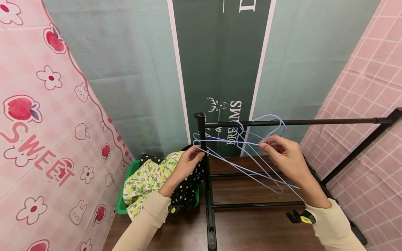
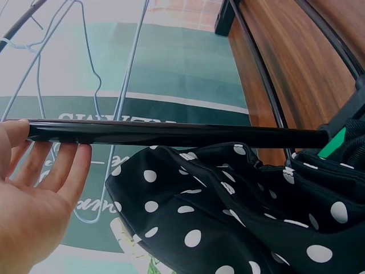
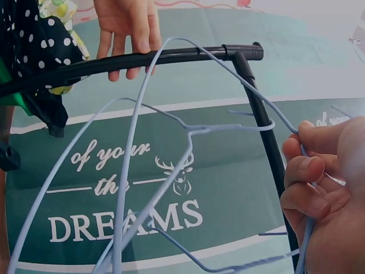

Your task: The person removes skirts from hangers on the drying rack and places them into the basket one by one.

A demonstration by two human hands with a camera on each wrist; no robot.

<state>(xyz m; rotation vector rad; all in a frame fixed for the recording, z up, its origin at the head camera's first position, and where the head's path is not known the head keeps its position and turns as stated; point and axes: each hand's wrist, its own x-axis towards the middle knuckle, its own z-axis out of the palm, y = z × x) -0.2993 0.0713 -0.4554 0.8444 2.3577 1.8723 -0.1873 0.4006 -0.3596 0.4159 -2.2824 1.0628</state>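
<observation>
My right hand (image 1: 287, 158) pinches a thin blue wire hanger (image 3: 122, 188) between thumb and fingers, its long wire loop reaching left across the rack's end. At least one more blue hanger (image 1: 241, 129) hooks over the black top rail (image 1: 329, 122), its wires crossing the held one in the head view. My left hand (image 1: 188, 162) grips the rack's black left post (image 2: 182, 135) below its top, thumb on one side and fingers on the other. The right wrist view also shows the left hand (image 3: 132, 28) at that post.
A green basket (image 1: 120, 202) stands on the wooden floor left of the rack, heaped with lemon-print cloth (image 1: 147, 181) and black polka-dot cloth (image 1: 188, 191). Lower black bars (image 1: 257, 205) span the rack's base. Printed curtains hang at the left, back and right.
</observation>
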